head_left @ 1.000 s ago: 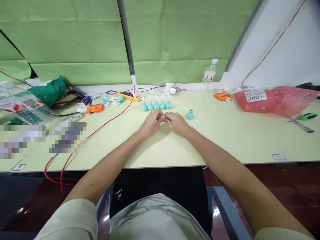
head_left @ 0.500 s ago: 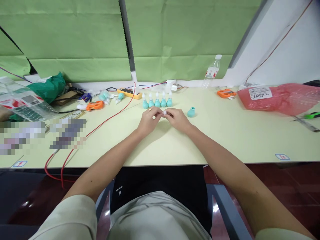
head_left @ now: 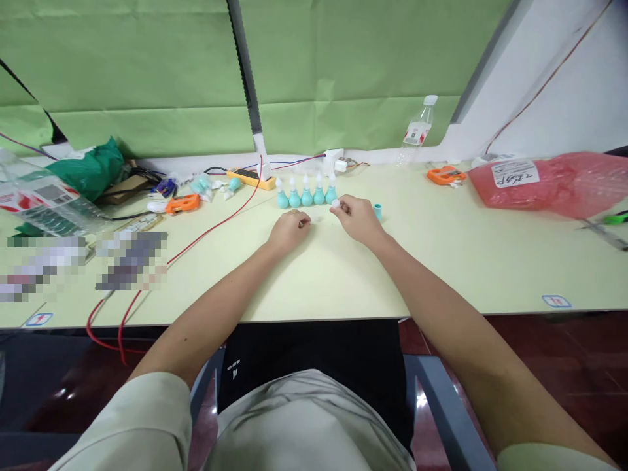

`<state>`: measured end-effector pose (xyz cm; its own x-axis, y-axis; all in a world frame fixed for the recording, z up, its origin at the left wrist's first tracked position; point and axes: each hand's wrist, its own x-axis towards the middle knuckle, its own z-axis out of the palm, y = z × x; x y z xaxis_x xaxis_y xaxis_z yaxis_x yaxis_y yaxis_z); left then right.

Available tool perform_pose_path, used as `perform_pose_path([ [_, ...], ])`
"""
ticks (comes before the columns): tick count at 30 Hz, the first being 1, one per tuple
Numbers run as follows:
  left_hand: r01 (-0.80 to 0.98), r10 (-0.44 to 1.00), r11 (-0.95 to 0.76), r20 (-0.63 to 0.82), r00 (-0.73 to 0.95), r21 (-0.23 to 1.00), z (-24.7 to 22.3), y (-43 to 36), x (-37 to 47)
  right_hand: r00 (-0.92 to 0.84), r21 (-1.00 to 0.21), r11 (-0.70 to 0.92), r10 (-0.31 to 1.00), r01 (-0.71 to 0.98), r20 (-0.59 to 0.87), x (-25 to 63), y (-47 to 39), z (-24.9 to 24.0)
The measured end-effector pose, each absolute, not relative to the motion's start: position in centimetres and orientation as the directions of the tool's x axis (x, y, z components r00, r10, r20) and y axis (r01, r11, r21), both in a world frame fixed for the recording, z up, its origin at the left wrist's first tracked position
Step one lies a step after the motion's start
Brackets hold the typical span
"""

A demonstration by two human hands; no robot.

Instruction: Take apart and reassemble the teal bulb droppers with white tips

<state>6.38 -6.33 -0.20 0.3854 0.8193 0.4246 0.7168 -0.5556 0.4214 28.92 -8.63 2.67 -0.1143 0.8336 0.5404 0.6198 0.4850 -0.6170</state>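
Observation:
Between the thumb and fingertips of my right hand (head_left: 357, 216) is a small white rounded piece (head_left: 335, 203), held low over the table by the end of a bottle row. My left hand (head_left: 290, 230) is closed with curled fingers; at its fingertips is a faint translucent bit (head_left: 314, 219), and whether it is gripped I cannot tell. Several turquoise bulb-shaped bottles (head_left: 306, 196) with white tips stand upright in a line just beyond both hands. A turquoise bulb bottle with an open top (head_left: 377, 210) stands behind my right hand, partly hidden by it.
Behind the row lie a yellow multimeter (head_left: 251, 179) and a white plug (head_left: 340, 167). A red cable (head_left: 216, 231) crosses the left side. Orange tools (head_left: 183, 203) lie left, another orange tool (head_left: 446, 174) right, near a red plastic bag (head_left: 544, 186) and a clear bottle (head_left: 418, 133).
My hands have come apart. The right has moved slightly away and up with the white piece toward the row's right end, now covering part of the single open bottle.

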Motion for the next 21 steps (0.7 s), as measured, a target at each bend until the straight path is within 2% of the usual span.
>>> perform_pose_path([
  [7,0.731,0.831,-0.545,0.381,0.406,0.41,-0.4,-6.4,6.4,-0.141,-0.611,0.456,0.859,0.647,0.492,28.7,-8.7,2.7],
  [17,0.735,0.802,-0.581,0.398,0.446,0.349,-0.6,-6.8,7.3,-0.101,-0.63,0.421,0.872,0.653,0.479,29.1,-8.6,2.9],
  [21,0.728,0.799,-0.584,0.417,0.434,0.36,-0.8,-6.9,7.6,-0.093,-0.626,0.438,0.858,0.645,0.505,29.3,-8.6,3.0],
])
